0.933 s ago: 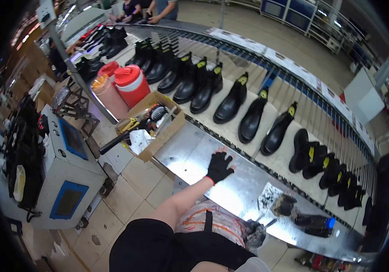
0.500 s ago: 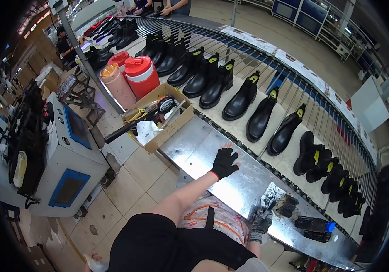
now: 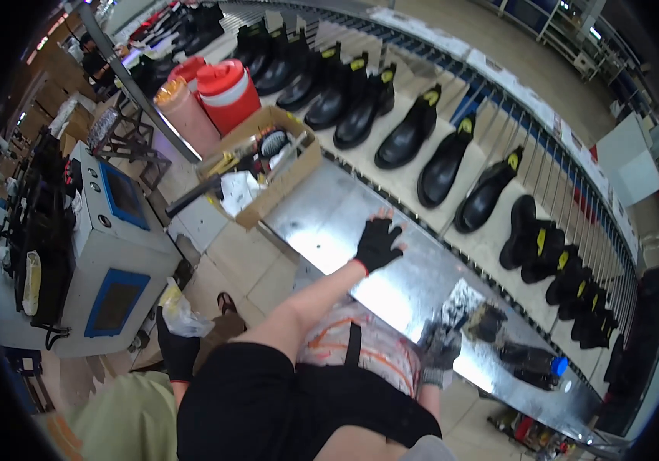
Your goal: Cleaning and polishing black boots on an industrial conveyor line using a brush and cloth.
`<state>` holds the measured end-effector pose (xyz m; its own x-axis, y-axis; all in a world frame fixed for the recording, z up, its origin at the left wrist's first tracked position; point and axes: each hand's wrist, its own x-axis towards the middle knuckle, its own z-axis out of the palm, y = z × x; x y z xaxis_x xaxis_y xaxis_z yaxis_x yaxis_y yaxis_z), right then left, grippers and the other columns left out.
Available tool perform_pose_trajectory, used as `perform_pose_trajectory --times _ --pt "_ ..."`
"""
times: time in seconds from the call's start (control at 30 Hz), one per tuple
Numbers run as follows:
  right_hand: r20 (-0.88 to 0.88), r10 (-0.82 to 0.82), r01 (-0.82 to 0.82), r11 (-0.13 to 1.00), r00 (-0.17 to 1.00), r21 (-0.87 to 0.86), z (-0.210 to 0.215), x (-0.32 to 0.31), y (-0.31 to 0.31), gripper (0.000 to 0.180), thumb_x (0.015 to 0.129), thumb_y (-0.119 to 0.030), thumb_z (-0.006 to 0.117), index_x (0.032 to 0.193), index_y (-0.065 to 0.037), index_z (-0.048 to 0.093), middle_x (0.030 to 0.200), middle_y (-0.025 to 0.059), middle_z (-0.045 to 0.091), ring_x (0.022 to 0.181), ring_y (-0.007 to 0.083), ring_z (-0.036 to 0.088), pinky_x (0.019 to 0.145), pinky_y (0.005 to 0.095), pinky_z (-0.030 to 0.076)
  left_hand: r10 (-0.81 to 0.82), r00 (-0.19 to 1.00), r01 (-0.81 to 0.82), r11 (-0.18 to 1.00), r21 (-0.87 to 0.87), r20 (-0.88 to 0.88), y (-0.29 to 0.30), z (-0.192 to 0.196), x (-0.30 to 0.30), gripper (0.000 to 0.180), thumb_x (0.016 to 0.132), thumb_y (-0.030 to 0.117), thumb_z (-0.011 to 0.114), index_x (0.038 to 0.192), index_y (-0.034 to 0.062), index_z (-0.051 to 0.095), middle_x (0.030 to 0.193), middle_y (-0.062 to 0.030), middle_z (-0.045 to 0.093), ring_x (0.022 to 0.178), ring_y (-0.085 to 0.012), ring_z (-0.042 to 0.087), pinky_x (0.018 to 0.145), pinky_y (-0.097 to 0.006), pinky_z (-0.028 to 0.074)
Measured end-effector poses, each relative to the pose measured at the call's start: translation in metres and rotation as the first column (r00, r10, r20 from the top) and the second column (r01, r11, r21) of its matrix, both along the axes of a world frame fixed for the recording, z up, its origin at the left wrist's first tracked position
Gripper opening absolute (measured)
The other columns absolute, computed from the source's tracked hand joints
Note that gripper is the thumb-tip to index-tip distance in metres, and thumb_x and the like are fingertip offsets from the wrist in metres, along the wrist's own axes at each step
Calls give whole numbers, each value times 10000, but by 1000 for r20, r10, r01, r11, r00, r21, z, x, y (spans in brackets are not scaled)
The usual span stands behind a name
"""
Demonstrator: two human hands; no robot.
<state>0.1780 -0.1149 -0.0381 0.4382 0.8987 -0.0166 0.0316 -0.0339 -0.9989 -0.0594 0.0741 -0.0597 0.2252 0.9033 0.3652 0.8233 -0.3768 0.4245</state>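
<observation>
My left hand (image 3: pixel 379 244), in a black fingerless glove, lies with fingers spread on the shiny metal ledge (image 3: pixel 329 207). Its fingertips point toward the line of black ankle boots (image 3: pixel 410 134) on the conveyor, without touching any. Lower right, my right hand (image 3: pixel 441 347) wears a grey glove, its fingers curled at the ledge's near edge. What it holds is too blurred to name. Close beside it lie a crumpled silvery sheet (image 3: pixel 464 298) and a dark, stained pad or sponge (image 3: pixel 486 323). Farther right, a dark bottle (image 3: pixel 529 365) with a blue cap rests on its side.
A cardboard box (image 3: pixel 287 180) of tools, with a hairbrush and white paper, sits at the ledge's left end. Red jugs (image 3: pixel 226 96) stand behind it. At lower left, another person's black-gloved hand (image 3: pixel 178 349) holds a plastic bag (image 3: pixel 183 311). A grey machine (image 3: pixel 118 253) stands left.
The other person has come farther into view at lower left with the bag. The scene has shifted slightly upward in view. My left hand stays spread on the ledge.
</observation>
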Motion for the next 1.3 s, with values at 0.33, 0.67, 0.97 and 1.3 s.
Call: perform_pose_trajectory --times 0.33,0.67,0.97,1.3 --pt "469 63 17 986 881 -163 -22 20 -4 116 888 -171 594 842 -89 526 585 5 533 434 87 459 374 240 361 -25 996 30 997 -65 84 0 14 -7 524 808 400 606 1264 156 523 1421 -231 325 1319 -433 276 1064 -537 234" --pt "113 -5 41 948 994 -314 -7 14 -2 127 877 -139 611 948 -108 510 661 2 545 470 84 472 379 223 375 40 965 -101 969 224 261 -25 139 -99 351 786 238 697 1108 118 626 1214 -132 559 1111 -314 524 968 -419 389" --pt "209 -3 62 960 978 -273 -8 12 -4 79 891 -155 598 887 -98 543 596 -3 545 430 82 467 369 226 374 36 994 -57 975 212 105 14 202 -232 510 818 104 649 1298 57 484 1319 -133 480 1137 -244 513 937 -332 431" --pt "169 -17 68 951 985 -301 10 5 -4 109 880 -145 591 882 -43 553 558 23 537 412 110 480 391 256 376 349 -600 -18 894 -448 720 83 115 -252 789 813 654 527 1292 52 353 1264 -270 466 1119 -377 538 866 -431 513"
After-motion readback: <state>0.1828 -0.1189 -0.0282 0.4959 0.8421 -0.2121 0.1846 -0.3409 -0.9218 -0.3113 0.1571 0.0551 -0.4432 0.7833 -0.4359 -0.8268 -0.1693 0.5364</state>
